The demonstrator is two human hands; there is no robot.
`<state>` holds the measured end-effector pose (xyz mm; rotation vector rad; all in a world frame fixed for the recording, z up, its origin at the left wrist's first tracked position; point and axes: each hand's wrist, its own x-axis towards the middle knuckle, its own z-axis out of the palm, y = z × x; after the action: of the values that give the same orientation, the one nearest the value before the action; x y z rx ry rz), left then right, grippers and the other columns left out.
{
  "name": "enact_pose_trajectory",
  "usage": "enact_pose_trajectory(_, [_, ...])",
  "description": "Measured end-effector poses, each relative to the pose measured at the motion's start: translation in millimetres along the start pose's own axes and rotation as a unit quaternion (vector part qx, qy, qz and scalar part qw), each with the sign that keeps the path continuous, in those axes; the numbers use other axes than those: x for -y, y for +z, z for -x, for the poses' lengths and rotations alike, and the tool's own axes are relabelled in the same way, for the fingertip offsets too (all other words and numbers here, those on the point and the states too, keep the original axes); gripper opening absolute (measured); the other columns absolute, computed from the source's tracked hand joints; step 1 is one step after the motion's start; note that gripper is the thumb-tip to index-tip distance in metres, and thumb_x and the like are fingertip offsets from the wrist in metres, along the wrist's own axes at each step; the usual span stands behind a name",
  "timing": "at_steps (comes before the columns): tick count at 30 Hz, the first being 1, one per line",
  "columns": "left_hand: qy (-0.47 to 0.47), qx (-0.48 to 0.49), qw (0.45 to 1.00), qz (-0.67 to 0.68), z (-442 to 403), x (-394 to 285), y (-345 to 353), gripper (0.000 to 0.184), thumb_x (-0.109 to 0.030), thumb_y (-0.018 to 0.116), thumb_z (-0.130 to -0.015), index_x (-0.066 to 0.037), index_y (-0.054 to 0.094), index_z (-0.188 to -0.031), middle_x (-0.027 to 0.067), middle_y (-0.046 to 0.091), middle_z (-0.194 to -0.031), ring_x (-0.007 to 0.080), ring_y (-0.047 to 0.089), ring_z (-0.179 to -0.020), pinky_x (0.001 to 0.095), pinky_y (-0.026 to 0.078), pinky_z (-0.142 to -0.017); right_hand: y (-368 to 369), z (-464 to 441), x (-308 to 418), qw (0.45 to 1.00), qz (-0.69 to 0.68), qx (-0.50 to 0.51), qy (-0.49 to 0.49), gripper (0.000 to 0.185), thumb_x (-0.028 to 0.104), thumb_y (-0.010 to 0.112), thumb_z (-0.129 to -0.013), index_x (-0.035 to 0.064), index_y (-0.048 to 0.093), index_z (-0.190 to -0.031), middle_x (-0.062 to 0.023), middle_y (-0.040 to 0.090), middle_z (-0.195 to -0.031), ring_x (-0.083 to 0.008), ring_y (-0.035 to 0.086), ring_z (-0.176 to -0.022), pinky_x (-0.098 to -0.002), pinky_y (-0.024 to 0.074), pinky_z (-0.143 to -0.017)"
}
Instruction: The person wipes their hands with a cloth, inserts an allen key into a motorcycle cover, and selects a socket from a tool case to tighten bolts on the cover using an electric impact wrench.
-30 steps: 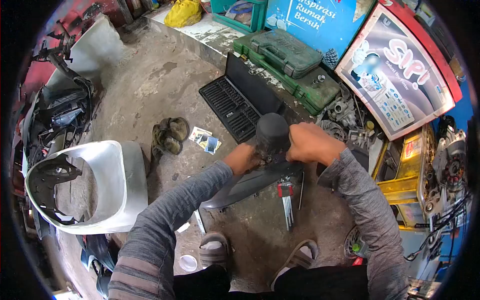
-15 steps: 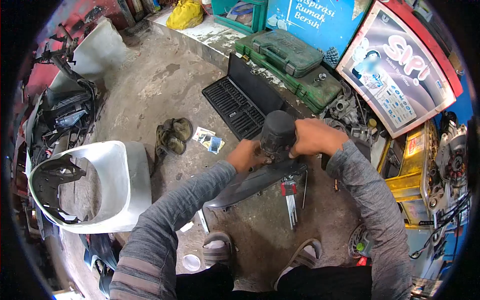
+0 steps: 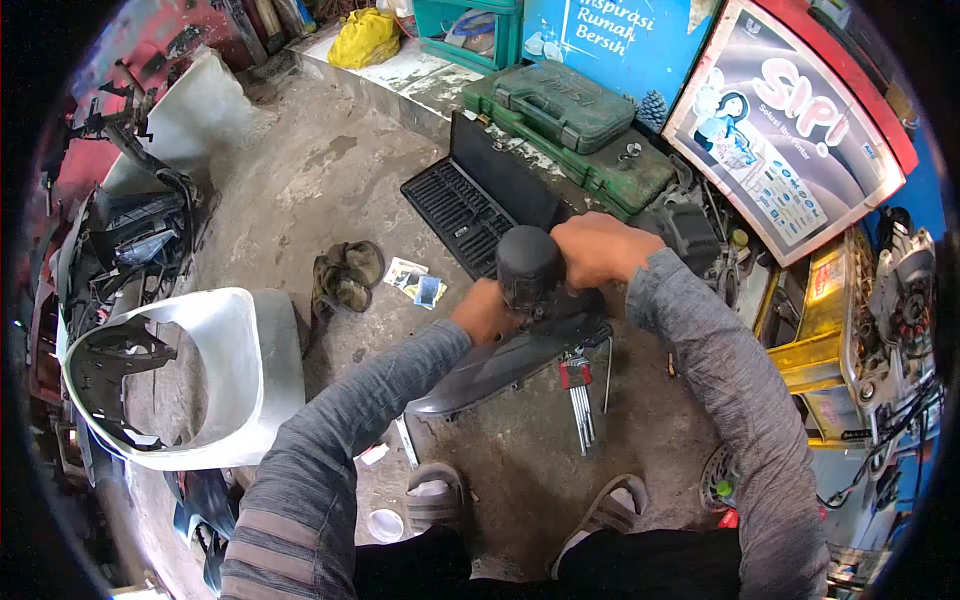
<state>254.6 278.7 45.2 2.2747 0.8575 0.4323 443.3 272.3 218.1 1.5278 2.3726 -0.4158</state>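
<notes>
A dark rounded part (image 3: pixel 529 262) stands upright at the centre, above a black curved panel (image 3: pixel 480 372) on the ground. My left hand (image 3: pixel 486 312) is closed at the left side of the dark part, low down, its fingertips mostly hidden. On the part's right side my right hand (image 3: pixel 604 250) is closed around its edge, fingers partly hidden behind it. Just behind lies an open black tool case (image 3: pixel 465 212) with rows of bits. A red-holder hex key set (image 3: pixel 577 385) lies in front of the panel, beside a thin metal rod (image 3: pixel 608 373).
A white fairing (image 3: pixel 270 370) stands at the left. Green cases (image 3: pixel 570 110) sit at the back, near a framed sign (image 3: pixel 785 130). Sandals (image 3: pixel 348 272) and small cards (image 3: pixel 415 282) lie on the floor. A yellow crate (image 3: pixel 815 360) is at the right.
My right hand has moved up and left, and the dark part has shifted slightly left. A black piece near my right forearm has moved back. My left hand stays low beside the part.
</notes>
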Motion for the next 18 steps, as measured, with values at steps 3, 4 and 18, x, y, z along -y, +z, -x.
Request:
enact_pose_trajectory(3, [-0.090,0.055,0.991,0.081,1,-14,-13,0.046,-0.011,0.073,-0.076,-0.007,0.059,-0.119,0.0171,0.066,-0.109,0.0307,0.064,-0.097,0.0390,0.050,-0.087,6,13,-4,0.998,-0.062,-0.026,0.013,0.044,0.023,0.080,-0.062,0.0004,0.068,-0.098,-0.0225,0.068,-0.094,-0.0384,0.065,-0.095,-0.0438,0.0519,-0.082])
enact_pose_trajectory(4, [-0.092,0.053,0.991,0.080,0,-7,-11,0.046,-0.011,0.073,-0.076,-0.007,0.059,-0.119,0.0171,0.066,-0.109,0.0307,0.064,-0.097,0.0390,0.050,-0.087,8,16,-4,0.998,-0.061,-0.026,0.010,0.044,0.023,0.080,-0.062,0.0004,0.068,-0.098,-0.0225,0.068,-0.094,-0.0384,0.065,-0.095,-0.0438,0.0519,-0.082])
enact_pose_trajectory(18, [-0.026,0.032,0.999,0.005,-7,-11,-11,0.051,-0.013,0.074,-0.075,-0.006,0.058,-0.123,0.0197,0.068,-0.101,0.0363,0.067,-0.092,0.0407,0.053,-0.082,-34,51,-11,0.983,-0.157,-0.060,0.072,0.041,0.020,0.081,-0.059,-0.0044,0.067,-0.088,-0.0234,0.067,-0.078,-0.0384,0.066,-0.078,-0.0412,0.0511,-0.069])
